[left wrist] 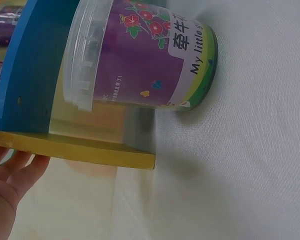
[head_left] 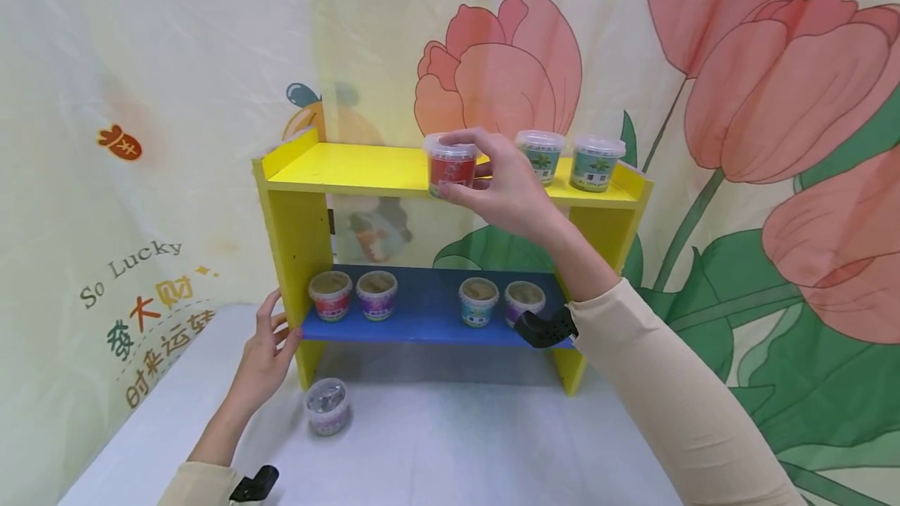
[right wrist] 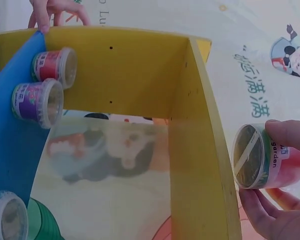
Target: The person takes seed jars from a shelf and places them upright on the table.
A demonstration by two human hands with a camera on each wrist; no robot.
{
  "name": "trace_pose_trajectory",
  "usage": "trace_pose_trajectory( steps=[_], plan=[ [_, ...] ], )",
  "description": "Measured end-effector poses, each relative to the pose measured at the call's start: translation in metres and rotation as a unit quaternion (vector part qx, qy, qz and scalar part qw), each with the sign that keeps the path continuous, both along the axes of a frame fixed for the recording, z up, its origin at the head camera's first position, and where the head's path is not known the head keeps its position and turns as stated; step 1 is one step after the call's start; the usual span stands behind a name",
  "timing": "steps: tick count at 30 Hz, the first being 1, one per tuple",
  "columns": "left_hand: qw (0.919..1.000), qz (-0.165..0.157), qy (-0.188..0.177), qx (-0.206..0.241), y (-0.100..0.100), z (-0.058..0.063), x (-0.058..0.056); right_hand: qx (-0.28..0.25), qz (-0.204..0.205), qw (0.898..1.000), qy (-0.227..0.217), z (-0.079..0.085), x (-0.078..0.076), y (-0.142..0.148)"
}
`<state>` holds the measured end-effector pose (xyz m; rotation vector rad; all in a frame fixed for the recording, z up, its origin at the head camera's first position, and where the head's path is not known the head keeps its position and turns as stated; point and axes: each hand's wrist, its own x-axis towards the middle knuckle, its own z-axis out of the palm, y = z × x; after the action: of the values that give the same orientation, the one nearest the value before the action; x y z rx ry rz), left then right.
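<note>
My right hand [head_left: 508,182] pinches a red-labelled lidded plastic cup [head_left: 451,169] between thumb and fingers, at the front edge of the yellow top board [head_left: 366,166] of a small shelf. The right wrist view shows the cup's base [right wrist: 249,156] beside that board. My left hand [head_left: 262,358] holds the shelf's left yellow side panel [head_left: 284,256], fingertips at its edge near the blue middle board [head_left: 429,318]. Below that hand, a purple-labelled cup [left wrist: 140,60] stands upright on the white tabletop, in front of the shelf's left leg.
Two green-labelled cups [head_left: 540,158] stand on the top board's right part. On the blue board, a red cup [head_left: 331,299] and a purple cup [head_left: 376,299] stand left; a teal cup [head_left: 479,304] and another purple cup [head_left: 522,299] stand right. A printed cloth hangs behind.
</note>
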<state>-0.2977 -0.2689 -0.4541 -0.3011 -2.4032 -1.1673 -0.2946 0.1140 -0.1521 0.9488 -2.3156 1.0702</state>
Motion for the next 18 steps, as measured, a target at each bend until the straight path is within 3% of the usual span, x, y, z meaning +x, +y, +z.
trace_pose_trajectory(
  steps=[8, 18],
  plan=[
    [0.9999, 0.002, -0.014, 0.000, 0.000, 0.000, -0.002, 0.007, 0.033, 0.999, -0.010, -0.021, 0.017, 0.002],
    [0.9999, 0.005, -0.011, 0.000, 0.002, 0.001, 0.000, 0.011, 0.035, 0.999, -0.026, -0.046, 0.023, -0.001]
  ],
)
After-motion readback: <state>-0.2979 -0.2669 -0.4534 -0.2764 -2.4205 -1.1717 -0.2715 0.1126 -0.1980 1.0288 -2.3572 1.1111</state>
